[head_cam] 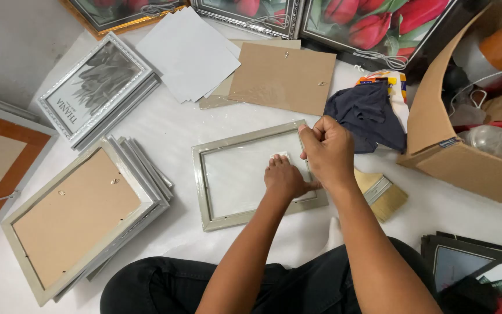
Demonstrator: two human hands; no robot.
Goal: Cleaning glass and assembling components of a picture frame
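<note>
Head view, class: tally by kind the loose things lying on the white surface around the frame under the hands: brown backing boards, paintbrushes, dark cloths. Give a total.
Brown backing boards: 1
Paintbrushes: 1
Dark cloths: 1
Total: 3
All lie beside the open frame that the left hand and right hand work on.

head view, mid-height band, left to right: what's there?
stack of frames lying back-up → empty silver frame → left hand pressing a small white wad on the glass → right hand → paintbrush → cardboard box
</note>
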